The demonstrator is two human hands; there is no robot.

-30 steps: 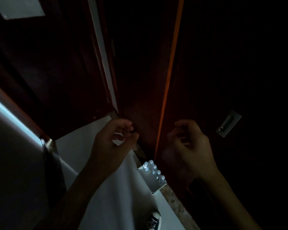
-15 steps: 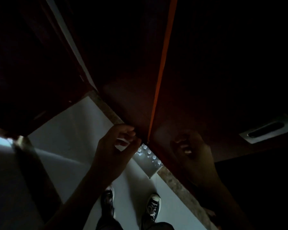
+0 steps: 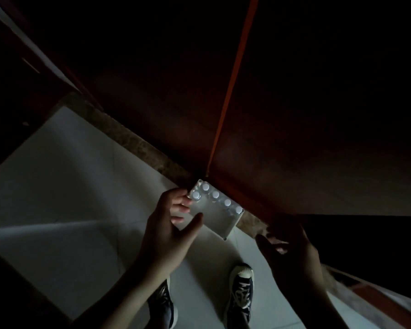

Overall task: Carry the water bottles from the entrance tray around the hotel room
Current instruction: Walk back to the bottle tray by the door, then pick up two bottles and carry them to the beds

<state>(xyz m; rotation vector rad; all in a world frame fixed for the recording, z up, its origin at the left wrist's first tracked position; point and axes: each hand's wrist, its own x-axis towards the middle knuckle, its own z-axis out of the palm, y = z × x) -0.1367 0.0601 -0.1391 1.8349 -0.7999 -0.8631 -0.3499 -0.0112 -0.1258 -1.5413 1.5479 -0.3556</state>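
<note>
The left hand (image 3: 169,230) is seen from above, extended forward over the pale floor (image 3: 64,186). Its fingers (image 3: 182,201) are spread and only lightly bent, and the thumb (image 3: 195,222) is stretched out apart from them, so a wide gap is left between thumb and fingers. Nothing is gripped by this hand. Whether the fingertips touch the tray cannot be told from this angle; they overlap its near-left edge in the picture.

The right hand (image 3: 292,252) is held to the right of the tray, in deep shadow. Its fingers appear relaxed and partly extended, and no object is seen inside them. The hand lies clear of the tray.

The white tray (image 3: 220,222) rests on the floor, against the speckled stone strip (image 3: 138,143) at the foot of the dark wooden panels (image 3: 294,115). 5 water bottles (image 3: 215,194) with white caps are counted standing upright in it: 4 in a row along the far side and 1 beside the left end of that row. The bottles lie just beyond the left fingertips, and well to the left of the right hand.

2 dark sneakers (image 3: 240,295) with white toe caps are seen below the hands, on the floor.
</note>
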